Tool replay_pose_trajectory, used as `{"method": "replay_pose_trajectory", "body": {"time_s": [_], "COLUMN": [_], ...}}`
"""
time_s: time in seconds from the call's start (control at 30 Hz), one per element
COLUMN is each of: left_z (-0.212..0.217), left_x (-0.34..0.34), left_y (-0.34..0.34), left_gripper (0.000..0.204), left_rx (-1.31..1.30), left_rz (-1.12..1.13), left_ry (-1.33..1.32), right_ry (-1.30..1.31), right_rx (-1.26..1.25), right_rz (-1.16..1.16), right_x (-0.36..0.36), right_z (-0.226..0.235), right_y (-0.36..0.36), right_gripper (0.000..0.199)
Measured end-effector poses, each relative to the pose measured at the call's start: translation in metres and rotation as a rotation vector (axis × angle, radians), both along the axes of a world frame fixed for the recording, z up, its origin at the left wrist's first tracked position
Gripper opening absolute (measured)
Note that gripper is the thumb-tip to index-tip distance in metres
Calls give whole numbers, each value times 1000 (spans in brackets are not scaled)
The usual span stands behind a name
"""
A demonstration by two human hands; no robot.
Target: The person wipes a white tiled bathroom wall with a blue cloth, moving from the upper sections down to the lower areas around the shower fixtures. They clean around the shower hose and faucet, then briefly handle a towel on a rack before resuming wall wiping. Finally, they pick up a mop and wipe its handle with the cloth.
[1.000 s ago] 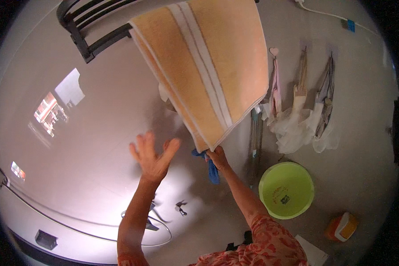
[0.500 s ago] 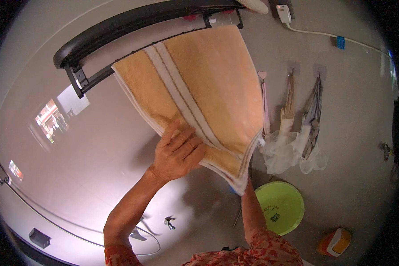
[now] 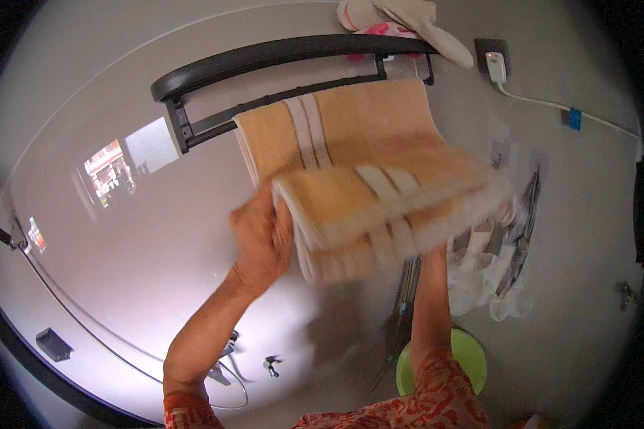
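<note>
A yellow towel (image 3: 372, 114) with white stripes and pale edges hangs from the lower bar of a black wall rack (image 3: 265, 53). Its lower part is lifted and folded outward, blurred by motion. My left hand (image 3: 261, 232) grips the towel's left edge at the fold, the thumb side against the cloth. My right forearm rises beneath the towel's right part, and the cloth hides that hand, so its fingers do not show.
White cloth items (image 3: 436, 28) lie on top of the rack. A white plug (image 3: 495, 68) with a cable is on the wall at right. Mesh bath puffs and straps (image 3: 515, 250) hang below it. Lower down are a green basin (image 3: 469, 357) and a wall tap (image 3: 270, 366).
The towel's lower part has been raised and folded outward from hanging down. My left hand has gone from lying against its front to gripping its left edge. The view has shifted.
</note>
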State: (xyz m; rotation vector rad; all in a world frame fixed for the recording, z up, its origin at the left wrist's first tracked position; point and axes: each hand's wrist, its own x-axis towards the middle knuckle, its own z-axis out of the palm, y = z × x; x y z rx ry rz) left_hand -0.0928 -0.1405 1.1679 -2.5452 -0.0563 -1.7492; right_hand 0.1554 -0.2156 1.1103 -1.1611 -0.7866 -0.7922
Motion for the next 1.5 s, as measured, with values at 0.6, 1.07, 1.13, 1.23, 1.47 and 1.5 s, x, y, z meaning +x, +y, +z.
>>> {"method": "replay_pose_trajectory", "body": {"time_s": [0.6, 1.07, 1.13, 1.23, 1.47, 1.5], "left_z": [92, 106, 106, 100, 72, 69], "left_x": [27, 40, 56, 48, 52, 53], "left_y": [45, 48, 42, 46, 50, 50], "left_gripper": [20, 30, 25, 24, 39, 43], "left_rx": [574, 389, 672, 349, 598, 573], "left_rz": [563, 937, 779, 905, 843, 833], "left_ry": [-381, -106, -218, 53, -184, -169], "right_ry": [-525, -665, -638, -508, -319, -263], "right_rx": [-112, -598, -588, -1058, -200, -228], "right_rz": [-278, -318, -366, -294, -186, -164], "right_x": [27, 77, 136, 83, 75, 78], "right_z": [139, 208, 213, 211, 94, 78], "right_y": [36, 66, 84, 60, 43, 36], "right_gripper": [39, 53, 53, 52, 41, 41]}}
